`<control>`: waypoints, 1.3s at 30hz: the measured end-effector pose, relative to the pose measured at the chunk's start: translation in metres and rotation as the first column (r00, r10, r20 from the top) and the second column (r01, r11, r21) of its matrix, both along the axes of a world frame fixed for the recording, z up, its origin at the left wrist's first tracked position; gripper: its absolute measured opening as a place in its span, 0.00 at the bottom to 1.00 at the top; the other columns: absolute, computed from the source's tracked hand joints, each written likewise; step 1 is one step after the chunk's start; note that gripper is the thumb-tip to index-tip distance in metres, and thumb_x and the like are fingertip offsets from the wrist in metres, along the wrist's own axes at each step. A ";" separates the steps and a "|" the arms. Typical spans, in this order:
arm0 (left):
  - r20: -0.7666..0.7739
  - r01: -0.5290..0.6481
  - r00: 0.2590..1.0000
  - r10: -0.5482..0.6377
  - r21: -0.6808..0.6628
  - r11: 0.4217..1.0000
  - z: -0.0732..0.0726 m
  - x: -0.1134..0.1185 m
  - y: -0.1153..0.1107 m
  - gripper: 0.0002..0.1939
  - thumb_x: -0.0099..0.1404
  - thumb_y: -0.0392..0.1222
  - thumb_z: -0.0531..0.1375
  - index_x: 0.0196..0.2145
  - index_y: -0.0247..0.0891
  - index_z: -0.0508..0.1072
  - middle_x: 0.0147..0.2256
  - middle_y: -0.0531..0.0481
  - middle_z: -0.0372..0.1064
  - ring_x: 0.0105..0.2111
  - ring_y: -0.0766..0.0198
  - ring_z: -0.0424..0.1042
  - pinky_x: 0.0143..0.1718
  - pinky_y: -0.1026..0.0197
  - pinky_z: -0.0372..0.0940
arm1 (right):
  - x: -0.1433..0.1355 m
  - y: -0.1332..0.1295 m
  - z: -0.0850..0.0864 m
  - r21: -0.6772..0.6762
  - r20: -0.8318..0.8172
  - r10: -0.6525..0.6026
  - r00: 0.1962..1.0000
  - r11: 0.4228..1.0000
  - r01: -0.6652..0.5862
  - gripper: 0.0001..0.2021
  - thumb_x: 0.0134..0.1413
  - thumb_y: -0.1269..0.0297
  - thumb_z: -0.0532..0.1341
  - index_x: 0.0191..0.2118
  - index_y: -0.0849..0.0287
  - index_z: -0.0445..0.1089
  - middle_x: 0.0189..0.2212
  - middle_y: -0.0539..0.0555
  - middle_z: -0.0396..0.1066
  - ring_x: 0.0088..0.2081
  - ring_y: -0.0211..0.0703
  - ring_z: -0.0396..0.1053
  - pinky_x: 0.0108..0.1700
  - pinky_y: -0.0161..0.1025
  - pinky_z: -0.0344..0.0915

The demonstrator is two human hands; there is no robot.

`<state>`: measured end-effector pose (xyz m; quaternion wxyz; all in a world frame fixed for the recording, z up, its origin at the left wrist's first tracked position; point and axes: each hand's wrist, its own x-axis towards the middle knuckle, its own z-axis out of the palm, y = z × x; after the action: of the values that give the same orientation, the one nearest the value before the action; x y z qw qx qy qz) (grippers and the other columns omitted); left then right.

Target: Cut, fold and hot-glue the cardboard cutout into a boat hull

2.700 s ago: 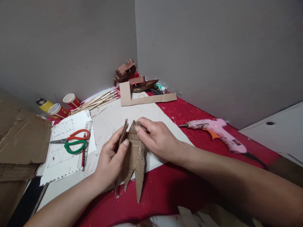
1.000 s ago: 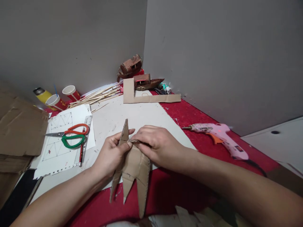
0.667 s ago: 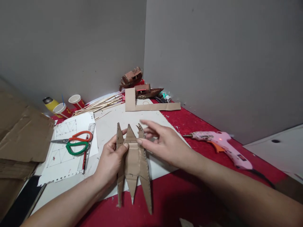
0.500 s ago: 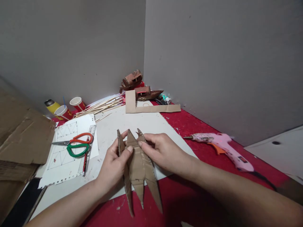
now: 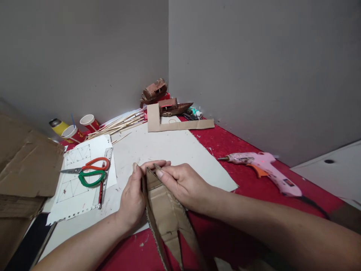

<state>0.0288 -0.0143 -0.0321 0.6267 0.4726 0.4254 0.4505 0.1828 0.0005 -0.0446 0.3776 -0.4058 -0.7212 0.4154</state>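
Between my hands is a folded brown cardboard piece (image 5: 162, 210) with long pointed ends towards me and shorter points at the far end. My left hand (image 5: 134, 199) wraps the left side panel, its thumb raised and its fingers behind the far points. With thumb and fingers, my right hand (image 5: 183, 184) pinches the far right point. The side panels stand folded up along the flat middle part. The near tips hang over the red table (image 5: 141, 250) and run to the bottom edge of the view.
Scissors (image 5: 93, 171), a ruler (image 5: 107, 162) and a pencil (image 5: 100, 195) lie on drawn paper at left. Behind are wooden sticks (image 5: 121, 126), cups (image 5: 89, 122), brown model boats (image 5: 175, 107) and an L-shaped cardboard strip (image 5: 153, 118). A pink glue gun (image 5: 265, 165) lies right.
My hands have drawn closer together at the far end, and the side panels are folded up more. The cardboard has shifted nearer to me. My left thumb has lifted off the middle panel.
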 end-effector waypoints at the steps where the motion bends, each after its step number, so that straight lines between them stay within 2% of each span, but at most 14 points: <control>1: 0.033 0.006 0.999 -0.005 -0.012 1.000 0.001 0.001 0.000 0.28 0.71 0.60 0.42 0.49 0.41 0.75 0.52 0.45 0.73 0.56 0.52 0.68 0.63 0.48 0.53 | 0.000 -0.001 0.001 0.008 -0.007 -0.002 1.000 1.000 0.002 0.21 0.67 0.56 0.48 0.22 0.57 0.53 0.20 0.46 0.53 0.23 0.34 0.53 0.27 0.34 0.53; 5: 0.186 0.046 0.982 -0.032 -0.072 0.996 0.003 0.004 0.002 0.24 0.72 0.57 0.46 0.59 0.48 0.65 0.55 0.47 0.71 0.56 0.52 0.69 0.62 0.45 0.54 | 0.000 -0.003 0.007 0.084 0.051 -0.012 0.999 0.996 0.007 0.18 0.66 0.61 0.49 0.23 0.57 0.54 0.21 0.46 0.55 0.24 0.35 0.54 0.29 0.34 0.53; 10: 0.267 0.043 0.964 -0.004 -0.141 0.989 0.002 0.006 0.000 0.25 0.71 0.60 0.45 0.52 0.43 0.70 0.53 0.45 0.73 0.55 0.49 0.70 0.61 0.44 0.56 | 0.000 -0.003 0.012 0.124 0.148 -0.009 0.989 0.992 -0.010 0.16 0.65 0.64 0.49 0.24 0.57 0.57 0.19 0.45 0.54 0.22 0.34 0.51 0.26 0.34 0.51; 12: 0.277 0.039 0.961 0.003 -0.147 0.988 0.001 0.006 -0.002 0.24 0.71 0.58 0.46 0.50 0.43 0.71 0.53 0.46 0.73 0.55 0.50 0.69 0.61 0.44 0.56 | 0.000 -0.003 0.014 0.117 0.187 -0.014 0.982 0.993 -0.008 0.16 0.65 0.63 0.48 0.26 0.58 0.61 0.20 0.47 0.58 0.23 0.35 0.54 0.28 0.34 0.53; 15: 0.224 0.037 0.974 -0.015 -0.096 0.995 0.000 0.008 -0.003 0.24 0.72 0.55 0.45 0.49 0.39 0.73 0.55 0.44 0.71 0.58 0.50 0.66 0.63 0.48 0.53 | -0.001 -0.004 0.015 0.114 0.265 -0.007 0.964 0.993 -0.024 0.14 0.65 0.64 0.47 0.32 0.61 0.66 0.26 0.53 0.68 0.27 0.39 0.62 0.33 0.37 0.57; 17: 0.184 0.048 0.982 -0.035 -0.063 0.997 -0.001 0.008 -0.003 0.26 0.73 0.53 0.44 0.50 0.36 0.74 0.55 0.43 0.70 0.58 0.50 0.65 0.63 0.49 0.52 | -0.002 -0.005 0.014 0.127 0.314 -0.006 0.949 0.991 -0.035 0.14 0.65 0.63 0.47 0.34 0.61 0.67 0.29 0.56 0.71 0.29 0.42 0.65 0.34 0.39 0.57; 24: 0.121 0.048 0.991 -0.061 0.105 0.993 -0.003 0.009 -0.002 0.23 0.73 0.44 0.42 0.48 0.37 0.75 0.54 0.43 0.71 0.59 0.52 0.64 0.63 0.49 0.53 | -0.007 -0.009 0.008 0.150 0.330 -0.002 0.944 0.987 -0.050 0.13 0.65 0.63 0.47 0.34 0.61 0.66 0.28 0.55 0.70 0.28 0.42 0.63 0.32 0.38 0.55; 31: 0.163 0.025 0.986 -0.040 0.089 0.996 -0.001 0.010 -0.003 0.17 0.72 0.44 0.45 0.45 0.42 0.73 0.56 0.47 0.68 0.57 0.51 0.67 0.61 0.45 0.56 | -0.005 -0.010 0.011 0.115 0.255 0.012 0.967 0.992 -0.042 0.10 0.65 0.65 0.49 0.45 0.60 0.64 0.32 0.55 0.71 0.31 0.43 0.66 0.33 0.37 0.57; 35: 0.088 0.023 0.996 -0.033 0.112 0.993 -0.003 0.010 -0.003 0.18 0.72 0.46 0.46 0.45 0.42 0.74 0.55 0.46 0.70 0.58 0.51 0.66 0.62 0.45 0.54 | -0.004 -0.010 0.010 0.160 0.321 -0.010 0.947 0.986 -0.044 0.09 0.64 0.66 0.49 0.41 0.61 0.66 0.30 0.56 0.70 0.29 0.43 0.64 0.32 0.39 0.55; 39: 0.040 0.028 0.999 -0.033 0.129 0.991 -0.004 0.011 -0.004 0.20 0.73 0.45 0.44 0.45 0.43 0.76 0.60 0.48 0.65 0.62 0.51 0.61 0.64 0.47 0.51 | -0.005 -0.010 0.012 0.174 0.324 -0.037 0.945 0.985 -0.021 0.12 0.64 0.67 0.48 0.36 0.62 0.67 0.28 0.57 0.71 0.28 0.43 0.64 0.32 0.39 0.56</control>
<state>0.0395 -0.0184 -0.0361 0.6105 0.5089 0.3751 0.4771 0.1782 -0.0090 -0.0323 0.2892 -0.4372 -0.8056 0.2761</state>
